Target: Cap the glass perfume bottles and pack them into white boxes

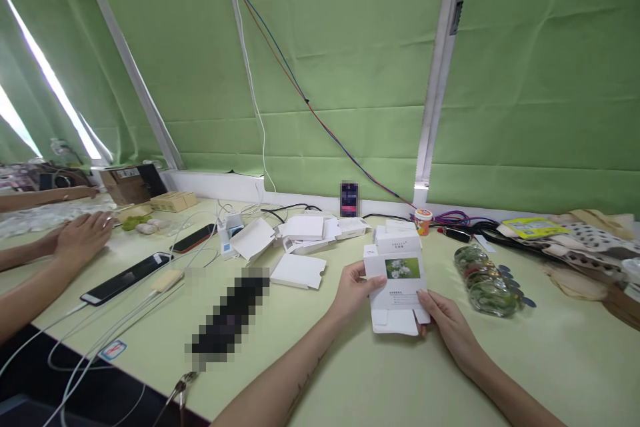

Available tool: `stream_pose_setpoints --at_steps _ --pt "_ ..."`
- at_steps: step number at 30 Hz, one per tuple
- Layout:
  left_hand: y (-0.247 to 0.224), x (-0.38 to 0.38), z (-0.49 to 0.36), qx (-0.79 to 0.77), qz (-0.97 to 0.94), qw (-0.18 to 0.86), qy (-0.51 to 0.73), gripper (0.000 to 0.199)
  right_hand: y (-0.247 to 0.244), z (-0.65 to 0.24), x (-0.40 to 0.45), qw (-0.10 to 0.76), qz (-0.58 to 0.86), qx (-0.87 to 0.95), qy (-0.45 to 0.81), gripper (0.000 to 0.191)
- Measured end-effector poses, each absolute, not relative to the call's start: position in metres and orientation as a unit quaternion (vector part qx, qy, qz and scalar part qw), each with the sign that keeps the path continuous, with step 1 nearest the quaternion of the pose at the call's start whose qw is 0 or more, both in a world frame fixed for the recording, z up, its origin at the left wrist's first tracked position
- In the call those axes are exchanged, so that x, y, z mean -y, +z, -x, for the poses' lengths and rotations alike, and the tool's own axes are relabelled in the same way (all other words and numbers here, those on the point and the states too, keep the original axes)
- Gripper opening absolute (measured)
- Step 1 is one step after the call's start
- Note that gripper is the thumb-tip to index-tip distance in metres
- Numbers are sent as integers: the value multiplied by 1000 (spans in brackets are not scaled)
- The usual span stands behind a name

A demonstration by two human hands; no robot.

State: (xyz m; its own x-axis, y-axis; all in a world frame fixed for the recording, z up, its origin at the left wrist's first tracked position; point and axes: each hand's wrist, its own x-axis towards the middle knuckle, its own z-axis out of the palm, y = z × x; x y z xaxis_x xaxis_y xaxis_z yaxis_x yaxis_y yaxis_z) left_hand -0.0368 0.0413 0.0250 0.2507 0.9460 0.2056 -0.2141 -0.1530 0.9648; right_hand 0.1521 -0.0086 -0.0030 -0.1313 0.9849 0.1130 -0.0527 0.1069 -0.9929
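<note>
A white printed cardboard box (397, 290) with a picture of white flowers is held above the table between both hands. Its end flaps stick out at top and bottom. My left hand (353, 288) grips its left edge, thumb on the front face. On the lower right edge, my right hand (447, 320) pinches the card, with some fingers hidden behind it. Beyond it and to the left, more white boxes (300, 271) lie in a loose pile, some flattened. To the right of my right hand sit green bangles (487, 287) in a clear wrap.
Phones (125, 278) and white charging cables (125, 327) spread over the table's left side, near a co-worker's hands (85, 240). An orange tub (423, 221) stands at the back. Bags and cloth (580, 240) lie far right.
</note>
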Motion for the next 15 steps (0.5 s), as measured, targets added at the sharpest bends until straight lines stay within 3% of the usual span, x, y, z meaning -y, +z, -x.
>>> stream_pose_setpoints --at_steps 10,15 --pt "20 -42 35 -303 -576 551 522 36 -4 -152 8 503 437 547 507 50" --pt "19 -38 34 -262 -591 546 533 46 -2 -152 8 502 437 546 509 49"
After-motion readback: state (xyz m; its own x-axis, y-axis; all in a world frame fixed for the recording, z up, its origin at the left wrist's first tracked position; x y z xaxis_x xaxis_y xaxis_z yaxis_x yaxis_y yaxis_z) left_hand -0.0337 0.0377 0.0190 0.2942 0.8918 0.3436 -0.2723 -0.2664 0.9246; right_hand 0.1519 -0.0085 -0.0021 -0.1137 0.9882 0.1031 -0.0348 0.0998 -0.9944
